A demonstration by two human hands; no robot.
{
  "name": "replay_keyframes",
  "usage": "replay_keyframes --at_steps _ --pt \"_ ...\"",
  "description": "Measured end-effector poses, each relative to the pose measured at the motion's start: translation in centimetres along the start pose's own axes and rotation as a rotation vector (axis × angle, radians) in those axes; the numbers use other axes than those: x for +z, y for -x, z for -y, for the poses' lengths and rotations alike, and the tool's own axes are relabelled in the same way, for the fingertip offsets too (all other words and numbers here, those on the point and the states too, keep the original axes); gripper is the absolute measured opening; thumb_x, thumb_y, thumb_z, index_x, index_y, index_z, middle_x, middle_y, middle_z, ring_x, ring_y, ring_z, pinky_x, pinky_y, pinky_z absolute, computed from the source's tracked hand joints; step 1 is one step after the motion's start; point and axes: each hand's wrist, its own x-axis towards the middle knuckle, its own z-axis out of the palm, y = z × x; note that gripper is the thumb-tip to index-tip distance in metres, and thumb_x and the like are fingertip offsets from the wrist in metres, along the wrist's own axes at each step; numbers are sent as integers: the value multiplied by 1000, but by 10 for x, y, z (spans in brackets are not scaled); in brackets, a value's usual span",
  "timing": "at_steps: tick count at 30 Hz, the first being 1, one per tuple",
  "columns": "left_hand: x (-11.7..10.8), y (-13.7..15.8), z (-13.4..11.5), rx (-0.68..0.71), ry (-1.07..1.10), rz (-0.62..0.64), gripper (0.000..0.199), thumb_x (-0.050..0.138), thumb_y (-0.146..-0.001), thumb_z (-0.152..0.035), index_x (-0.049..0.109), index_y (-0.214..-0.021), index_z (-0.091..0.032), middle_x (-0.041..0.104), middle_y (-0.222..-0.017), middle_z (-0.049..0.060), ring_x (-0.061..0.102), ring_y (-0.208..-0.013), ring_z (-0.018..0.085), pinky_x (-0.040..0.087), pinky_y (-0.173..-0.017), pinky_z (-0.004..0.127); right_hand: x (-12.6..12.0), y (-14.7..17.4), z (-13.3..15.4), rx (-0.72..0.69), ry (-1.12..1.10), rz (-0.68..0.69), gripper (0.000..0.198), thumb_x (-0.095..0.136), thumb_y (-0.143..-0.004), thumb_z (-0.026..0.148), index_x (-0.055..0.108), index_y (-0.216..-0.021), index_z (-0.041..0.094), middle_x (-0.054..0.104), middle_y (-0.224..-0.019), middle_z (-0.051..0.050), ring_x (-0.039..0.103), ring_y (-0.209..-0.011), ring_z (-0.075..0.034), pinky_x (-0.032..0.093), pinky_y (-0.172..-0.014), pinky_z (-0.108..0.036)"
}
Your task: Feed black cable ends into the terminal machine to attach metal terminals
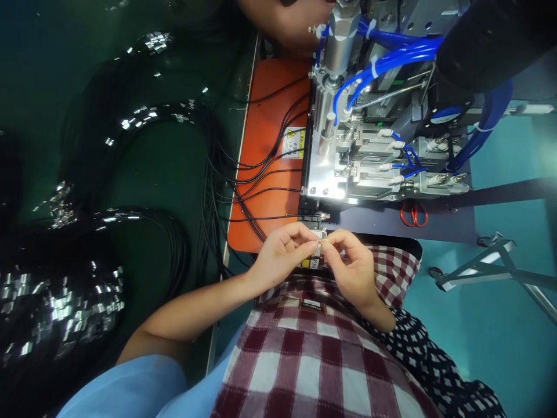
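Note:
My left hand (289, 249) is closed in a pinch, with thumb and forefinger meeting at the front edge of the machine. Facing it, my right hand (349, 264) pinches too, its fingertips almost touching the left ones. Between them shows a tiny yellowish strand (321, 241), which looks like a thin wire; its ends are hidden by the fingers. Just beyond the fingertips, a black cable (265, 219) runs over the orange board to a small metal end (324, 216) at the machine. A label plate (311, 263) sits below the hands.
Large bundles of black cables (169, 232) with shiny ends lie on the dark green surface at left. The orange board (270, 75) carries several cables into the machine (331, 174) with blue air tubes (404, 52). Red-handled scissors (413, 215) lie at right. Another person's arm (289, 23) is at the top.

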Motion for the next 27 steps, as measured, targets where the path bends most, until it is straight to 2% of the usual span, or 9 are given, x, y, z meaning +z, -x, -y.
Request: replay_keyframes --at_steps 7,14,17,22,27 --pt "2 1 -2 0 -68 4 16 73 -80 -25 63 -77 -13 61 -71 -1 53 -64 7 43 -62 20 -3 -3 0 7 -16 -32 9 61 -90 18 62 -81 21 61 -76 3 55 -67 -11 46 -64 -25" --pt "2 0 -3 -15 -95 -10 19 74 -78 -28 63 -75 -13 61 -72 -1 53 -65 8 42 -63 21 -8 -3 0 -57 26 -28 9 62 -90 19 67 -96 22 65 -85 1 57 -71 -11 48 -66 -26" --pt "3 0 -3 -14 -121 -1 19 73 -78 -29 62 -75 -13 61 -72 0 53 -66 9 42 -63 21 -7 -4 2 -89 61 -24 5 64 -88 17 67 -89 21 64 -82 1 57 -70 -11 46 -65 -25" --pt "4 2 0 49 -190 0 17 70 -81 -26 62 -75 -13 60 -73 0 54 -69 10 44 -66 21 -4 -4 2 -106 86 -20 12 61 -90 15 61 -78 20 60 -76 2 56 -70 -11 45 -67 -26" --pt "3 4 2 102 -256 18 14 66 -85 -25 62 -77 -14 59 -73 0 53 -69 10 44 -65 21 -1 -2 -1 -46 10 -27 14 59 -91 19 60 -78 20 58 -75 2 55 -68 -12 46 -66 -27"
